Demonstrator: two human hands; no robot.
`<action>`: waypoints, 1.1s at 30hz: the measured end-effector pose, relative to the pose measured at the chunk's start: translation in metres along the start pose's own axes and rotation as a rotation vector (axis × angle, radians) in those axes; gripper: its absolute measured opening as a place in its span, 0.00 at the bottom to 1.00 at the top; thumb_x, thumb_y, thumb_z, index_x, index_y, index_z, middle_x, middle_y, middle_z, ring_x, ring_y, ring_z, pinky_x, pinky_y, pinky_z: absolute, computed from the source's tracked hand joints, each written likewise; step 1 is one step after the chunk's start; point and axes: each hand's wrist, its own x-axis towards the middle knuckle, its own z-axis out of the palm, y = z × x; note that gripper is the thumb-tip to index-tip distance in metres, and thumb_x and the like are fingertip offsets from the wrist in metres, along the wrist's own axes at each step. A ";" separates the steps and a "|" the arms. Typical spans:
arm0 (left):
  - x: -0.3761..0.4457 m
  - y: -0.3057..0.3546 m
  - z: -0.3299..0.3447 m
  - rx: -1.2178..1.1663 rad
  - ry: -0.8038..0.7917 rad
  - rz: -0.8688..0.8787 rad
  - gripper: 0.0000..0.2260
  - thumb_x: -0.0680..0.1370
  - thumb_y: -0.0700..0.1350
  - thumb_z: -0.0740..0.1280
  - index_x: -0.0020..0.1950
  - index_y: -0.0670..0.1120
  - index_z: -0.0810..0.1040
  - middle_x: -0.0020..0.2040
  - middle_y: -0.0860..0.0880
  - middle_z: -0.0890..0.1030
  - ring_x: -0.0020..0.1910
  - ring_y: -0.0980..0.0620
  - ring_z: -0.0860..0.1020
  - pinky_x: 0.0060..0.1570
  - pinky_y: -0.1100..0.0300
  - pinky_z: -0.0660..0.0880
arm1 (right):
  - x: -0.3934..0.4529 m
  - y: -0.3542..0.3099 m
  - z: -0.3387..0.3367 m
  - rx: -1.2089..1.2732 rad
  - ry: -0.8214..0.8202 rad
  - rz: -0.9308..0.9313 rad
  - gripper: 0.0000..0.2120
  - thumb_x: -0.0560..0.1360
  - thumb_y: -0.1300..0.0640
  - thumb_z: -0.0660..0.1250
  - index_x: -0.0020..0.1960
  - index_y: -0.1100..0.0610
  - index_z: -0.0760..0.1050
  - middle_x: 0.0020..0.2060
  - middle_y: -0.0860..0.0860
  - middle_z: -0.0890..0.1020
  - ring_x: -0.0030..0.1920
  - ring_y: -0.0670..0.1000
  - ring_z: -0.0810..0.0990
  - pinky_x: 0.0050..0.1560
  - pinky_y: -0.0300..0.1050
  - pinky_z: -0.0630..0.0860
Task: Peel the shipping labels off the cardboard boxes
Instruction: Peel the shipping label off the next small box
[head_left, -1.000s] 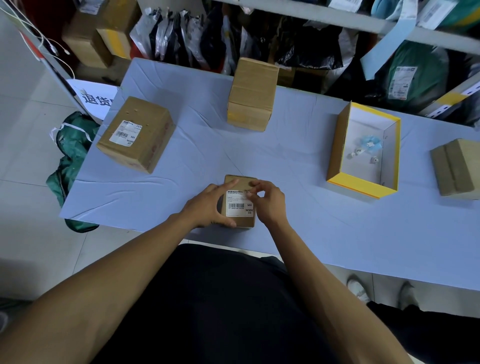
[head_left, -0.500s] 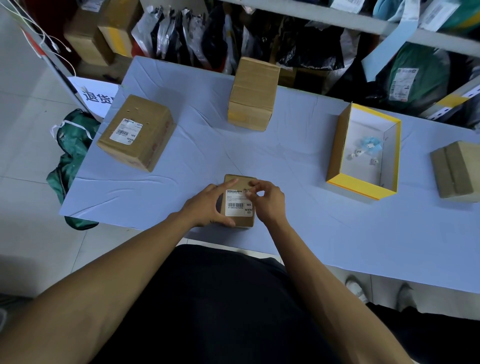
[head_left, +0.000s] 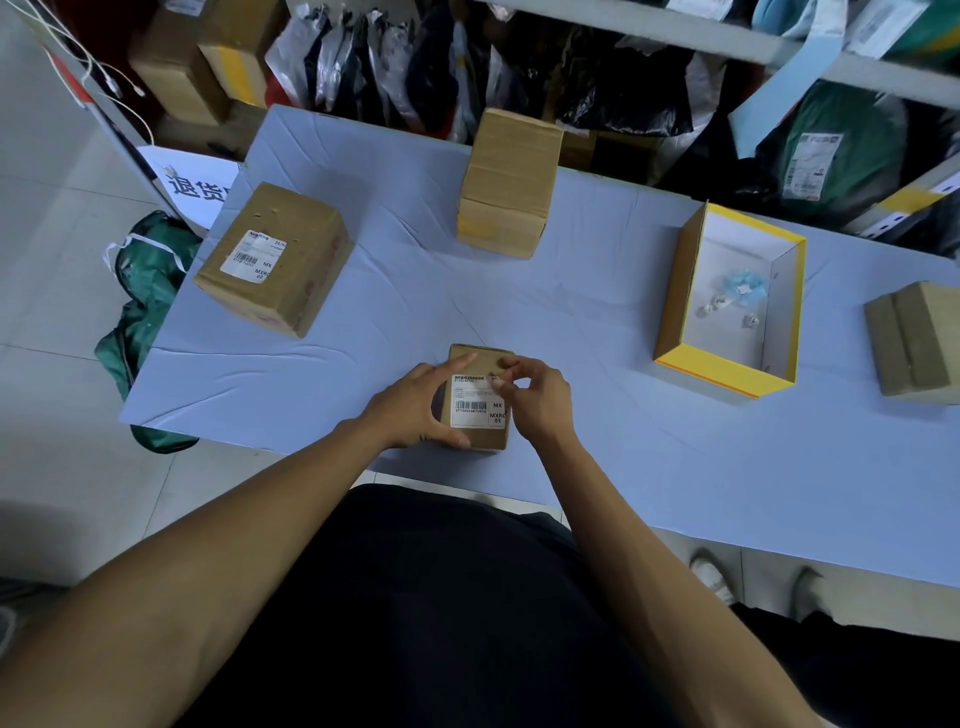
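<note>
Four cardboard boxes (head_left: 274, 258), two shipping labels (head_left: 474, 401).

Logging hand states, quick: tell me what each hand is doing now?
Left hand: grips the small box.
Right hand: pinches the label at its far right corner.

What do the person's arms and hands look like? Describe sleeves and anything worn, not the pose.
Both forearms are bare up to the frame's edge, with no sleeve in view. The left hand and right hand wear no gloves, and no watch or ring shows. A dark garment covers the torso.
</note>
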 end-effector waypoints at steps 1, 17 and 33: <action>0.000 0.000 0.000 -0.003 -0.001 0.002 0.50 0.64 0.61 0.78 0.76 0.67 0.49 0.68 0.48 0.69 0.61 0.47 0.72 0.56 0.52 0.76 | 0.000 -0.001 0.000 -0.005 -0.001 0.002 0.06 0.73 0.59 0.71 0.44 0.63 0.79 0.58 0.47 0.81 0.53 0.46 0.76 0.39 0.29 0.67; 0.000 0.001 -0.001 -0.027 -0.004 -0.004 0.50 0.64 0.59 0.78 0.77 0.67 0.50 0.67 0.48 0.69 0.62 0.47 0.72 0.57 0.53 0.74 | -0.001 -0.002 -0.002 0.000 -0.017 0.007 0.05 0.73 0.59 0.71 0.43 0.62 0.79 0.57 0.47 0.81 0.53 0.47 0.77 0.39 0.30 0.67; 0.000 0.001 -0.001 -0.005 -0.002 -0.004 0.50 0.64 0.60 0.78 0.76 0.67 0.49 0.67 0.48 0.69 0.61 0.46 0.73 0.57 0.51 0.76 | -0.002 -0.005 -0.004 -0.026 -0.019 0.011 0.06 0.74 0.60 0.70 0.43 0.63 0.79 0.58 0.47 0.81 0.52 0.46 0.77 0.35 0.24 0.67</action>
